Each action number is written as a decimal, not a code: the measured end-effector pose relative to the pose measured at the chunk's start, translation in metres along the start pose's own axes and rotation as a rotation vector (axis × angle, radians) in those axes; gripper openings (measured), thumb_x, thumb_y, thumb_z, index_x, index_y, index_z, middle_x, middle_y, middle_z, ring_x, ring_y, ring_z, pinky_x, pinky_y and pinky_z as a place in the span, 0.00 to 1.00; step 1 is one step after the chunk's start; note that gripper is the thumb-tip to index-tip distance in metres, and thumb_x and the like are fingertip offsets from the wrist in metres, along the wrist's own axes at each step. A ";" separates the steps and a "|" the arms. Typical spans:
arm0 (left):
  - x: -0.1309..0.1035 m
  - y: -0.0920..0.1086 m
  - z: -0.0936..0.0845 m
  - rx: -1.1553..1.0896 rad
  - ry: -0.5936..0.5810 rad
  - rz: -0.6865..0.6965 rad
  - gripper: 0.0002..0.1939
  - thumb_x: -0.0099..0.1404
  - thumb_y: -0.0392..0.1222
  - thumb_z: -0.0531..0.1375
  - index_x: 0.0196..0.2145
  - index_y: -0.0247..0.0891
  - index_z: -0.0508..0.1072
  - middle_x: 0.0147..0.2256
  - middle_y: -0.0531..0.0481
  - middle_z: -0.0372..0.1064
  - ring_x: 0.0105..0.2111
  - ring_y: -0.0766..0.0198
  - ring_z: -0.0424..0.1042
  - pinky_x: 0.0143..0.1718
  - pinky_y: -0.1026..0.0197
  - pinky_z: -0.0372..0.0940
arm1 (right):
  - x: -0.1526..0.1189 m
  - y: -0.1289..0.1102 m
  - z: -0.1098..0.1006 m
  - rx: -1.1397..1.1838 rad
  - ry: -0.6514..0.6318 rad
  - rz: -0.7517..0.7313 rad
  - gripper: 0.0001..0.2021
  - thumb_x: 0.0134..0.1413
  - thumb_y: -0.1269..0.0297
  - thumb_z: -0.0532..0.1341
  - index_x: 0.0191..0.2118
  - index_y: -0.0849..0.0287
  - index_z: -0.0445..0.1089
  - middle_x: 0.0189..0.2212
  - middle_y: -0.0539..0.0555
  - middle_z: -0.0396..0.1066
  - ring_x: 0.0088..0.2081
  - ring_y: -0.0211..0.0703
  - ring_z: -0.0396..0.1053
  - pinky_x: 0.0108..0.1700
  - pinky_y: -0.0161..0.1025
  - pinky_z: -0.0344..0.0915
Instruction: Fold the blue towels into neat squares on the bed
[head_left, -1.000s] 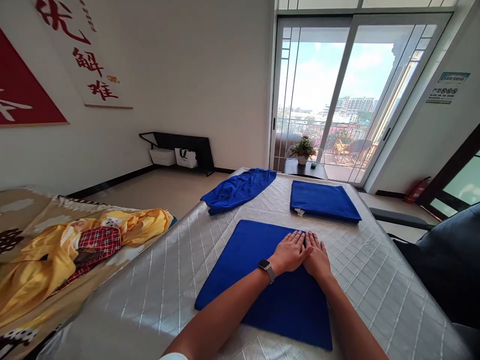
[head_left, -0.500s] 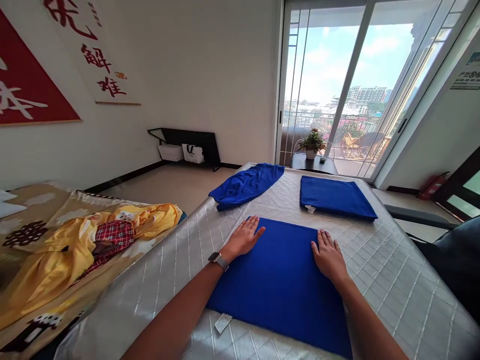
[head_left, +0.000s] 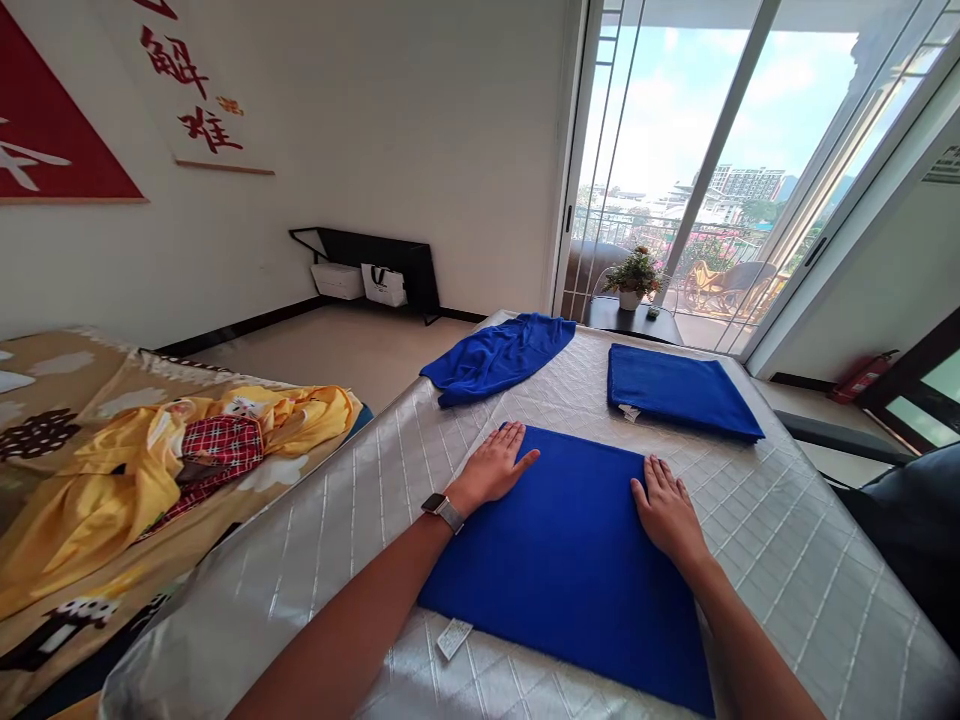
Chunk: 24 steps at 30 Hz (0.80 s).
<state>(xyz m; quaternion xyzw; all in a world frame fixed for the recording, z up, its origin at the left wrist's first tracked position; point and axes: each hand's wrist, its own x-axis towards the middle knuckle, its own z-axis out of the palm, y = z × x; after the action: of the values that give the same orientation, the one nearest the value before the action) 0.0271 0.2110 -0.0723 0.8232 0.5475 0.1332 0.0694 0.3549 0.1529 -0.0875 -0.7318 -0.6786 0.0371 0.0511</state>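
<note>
A folded blue cloth (head_left: 570,560) lies flat in front of me on a silver quilted mattress (head_left: 352,520), with a white label (head_left: 453,638) sticking out at its near left edge. My left hand (head_left: 495,465) rests palm down on the cloth's far left corner, fingers stretched and thumb apart. On the far right corner my right hand (head_left: 667,508) lies flat too, fingers extended. Beyond them are a crumpled blue cloth (head_left: 499,358) at the left and a neatly folded blue cloth (head_left: 682,390) at the right.
On the left, a second bed (head_left: 105,400) carries a bunched yellow cloth (head_left: 135,450) with a red plaid part. A small black table (head_left: 634,318) holding a potted plant (head_left: 634,275) stands by the sliding glass door. A dark padded object (head_left: 911,510) sits at the right edge.
The camera view has tilted slightly down and shifted. Both hands stay flat on the same corners of the blue cloth, and the cloths keep their places.
</note>
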 end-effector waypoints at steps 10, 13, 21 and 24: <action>-0.001 0.002 -0.003 -0.006 -0.001 -0.004 0.43 0.73 0.67 0.37 0.70 0.28 0.54 0.70 0.37 0.47 0.71 0.52 0.46 0.71 0.49 0.43 | -0.016 -0.007 -0.018 -0.012 0.007 -0.021 0.33 0.71 0.51 0.35 0.74 0.64 0.41 0.74 0.52 0.38 0.74 0.44 0.33 0.72 0.49 0.35; -0.001 0.002 -0.004 -0.015 -0.020 -0.008 0.44 0.73 0.67 0.36 0.70 0.28 0.53 0.71 0.37 0.46 0.71 0.52 0.45 0.71 0.49 0.42 | -0.021 -0.009 -0.019 -0.001 -0.014 -0.021 0.34 0.71 0.49 0.35 0.74 0.64 0.40 0.74 0.52 0.37 0.74 0.43 0.33 0.72 0.49 0.35; 0.000 -0.001 -0.001 -0.027 -0.017 -0.009 0.44 0.74 0.66 0.36 0.71 0.28 0.51 0.71 0.35 0.44 0.71 0.52 0.44 0.71 0.48 0.42 | -0.022 -0.014 -0.011 -0.066 -0.101 0.016 0.35 0.70 0.49 0.36 0.73 0.67 0.36 0.74 0.55 0.32 0.74 0.46 0.30 0.72 0.50 0.34; 0.000 -0.003 -0.001 -0.023 -0.014 -0.016 0.43 0.74 0.66 0.36 0.71 0.28 0.51 0.71 0.35 0.43 0.71 0.52 0.43 0.71 0.48 0.43 | -0.022 -0.014 -0.012 -0.069 -0.109 0.023 0.35 0.70 0.49 0.36 0.73 0.67 0.35 0.74 0.54 0.32 0.74 0.46 0.30 0.72 0.50 0.34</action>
<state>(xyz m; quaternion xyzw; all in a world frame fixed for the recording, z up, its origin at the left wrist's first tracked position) 0.0247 0.2122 -0.0721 0.8189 0.5520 0.1331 0.0839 0.3404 0.1317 -0.0739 -0.7378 -0.6728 0.0542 -0.0114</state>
